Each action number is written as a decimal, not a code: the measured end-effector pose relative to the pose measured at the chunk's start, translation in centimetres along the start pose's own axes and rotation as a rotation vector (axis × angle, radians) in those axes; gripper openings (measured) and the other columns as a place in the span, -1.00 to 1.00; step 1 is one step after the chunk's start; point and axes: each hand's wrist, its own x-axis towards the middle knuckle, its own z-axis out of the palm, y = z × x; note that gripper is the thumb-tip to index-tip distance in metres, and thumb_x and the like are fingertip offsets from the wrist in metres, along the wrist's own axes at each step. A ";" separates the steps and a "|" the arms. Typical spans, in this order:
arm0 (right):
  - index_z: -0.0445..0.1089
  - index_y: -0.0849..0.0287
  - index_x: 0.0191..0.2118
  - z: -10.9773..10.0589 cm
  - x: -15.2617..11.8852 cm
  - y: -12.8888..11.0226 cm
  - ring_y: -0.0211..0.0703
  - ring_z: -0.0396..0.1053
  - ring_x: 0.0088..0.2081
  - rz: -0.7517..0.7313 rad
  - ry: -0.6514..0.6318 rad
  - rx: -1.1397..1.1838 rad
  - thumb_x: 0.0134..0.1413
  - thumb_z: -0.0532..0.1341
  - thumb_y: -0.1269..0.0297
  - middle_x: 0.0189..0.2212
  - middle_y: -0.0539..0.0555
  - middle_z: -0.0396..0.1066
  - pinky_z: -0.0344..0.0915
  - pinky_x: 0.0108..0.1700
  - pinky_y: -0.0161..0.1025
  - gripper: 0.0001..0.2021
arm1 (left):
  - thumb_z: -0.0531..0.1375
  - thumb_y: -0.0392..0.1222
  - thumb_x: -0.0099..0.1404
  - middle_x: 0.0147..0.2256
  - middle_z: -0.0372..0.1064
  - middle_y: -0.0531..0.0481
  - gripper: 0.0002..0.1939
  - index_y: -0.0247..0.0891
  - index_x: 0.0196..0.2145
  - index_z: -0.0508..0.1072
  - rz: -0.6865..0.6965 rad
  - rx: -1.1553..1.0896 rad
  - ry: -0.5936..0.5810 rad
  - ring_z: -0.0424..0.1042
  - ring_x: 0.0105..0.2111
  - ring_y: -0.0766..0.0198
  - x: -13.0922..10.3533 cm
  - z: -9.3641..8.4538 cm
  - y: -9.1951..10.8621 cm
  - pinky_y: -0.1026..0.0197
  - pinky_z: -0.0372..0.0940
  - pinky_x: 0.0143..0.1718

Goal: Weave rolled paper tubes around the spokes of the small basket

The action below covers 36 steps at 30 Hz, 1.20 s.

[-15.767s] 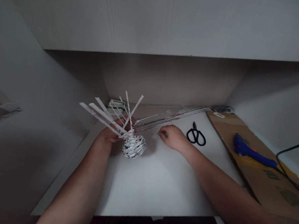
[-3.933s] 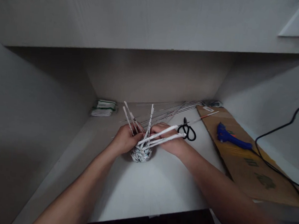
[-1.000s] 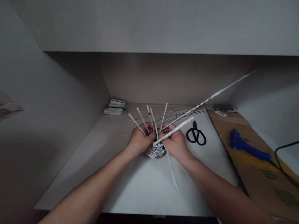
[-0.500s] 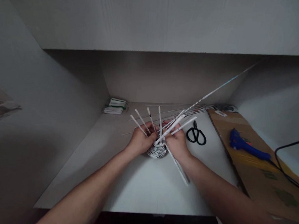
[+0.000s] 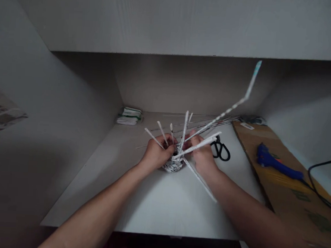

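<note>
A small woven paper basket (image 5: 173, 165) sits on the white board, with several rolled-paper stakes standing out from its rim. My left hand (image 5: 158, 152) is closed on the basket's left side, thumb at the rim and fingers behind it. At the right of the rim my right hand (image 5: 200, 150) pinches a long paper tube (image 5: 225, 112), which rises to the upper right and bends sharply near its bluish end. Some stakes cross in front of the right hand and hide part of its fingers. Black-handled scissors (image 5: 224, 152) lie just beyond that hand, partly covered.
A blue glue gun (image 5: 279, 166) with a black cable lies on a cardboard sheet (image 5: 295, 195) at the right. Several loose paper tubes (image 5: 221, 122) lie at the back. A white packet with green bands (image 5: 129, 116) stands back left. A shelf panel (image 5: 171, 23) overhangs the board (image 5: 154, 213).
My right hand has shifted slightly, and the long tube it holds has swung lower and now shows a bend. The stakes around the basket have turned a little. My left hand stays on the basket.
</note>
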 end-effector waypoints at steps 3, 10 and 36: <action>0.42 0.19 -0.41 -0.2 0.2 -0.1 -0.27 0.32 -0.57 0.011 -0.002 -0.001 -0.16 0.36 0.07 -0.59 -0.04 0.40 0.24 -0.51 -0.33 -0.72 | 0.16 -0.31 0.07 -0.52 0.35 0.09 -0.86 -0.30 -0.37 0.48 -0.044 -0.004 0.033 0.29 -0.55 0.38 0.2 0.0 -0.2 0.37 0.15 -0.52; 0.47 0.21 -0.37 0.3 -0.7 0.9 -0.17 0.40 -0.48 0.045 -0.071 -0.012 -0.31 0.38 0.25 -0.56 0.00 0.46 0.31 -0.39 -0.24 -0.73 | 0.18 -0.32 0.03 -0.49 0.44 0.05 -0.84 -0.31 -0.38 0.51 -0.094 0.041 0.094 0.34 -0.53 0.35 0.2 -0.2 -0.1 0.34 0.19 -0.49; 0.46 0.19 -0.35 0.7 -1.4 2.1 -0.20 0.39 -0.50 -0.065 -0.103 -0.094 -0.15 0.32 0.23 -0.52 0.01 0.47 0.34 -0.42 -0.28 -0.81 | 0.36 -0.13 0.04 -0.32 0.46 -0.08 -0.65 -0.29 -0.21 0.48 -0.335 -0.387 -0.492 0.48 -0.41 0.27 0.7 -5.5 1.1 0.25 0.39 -0.40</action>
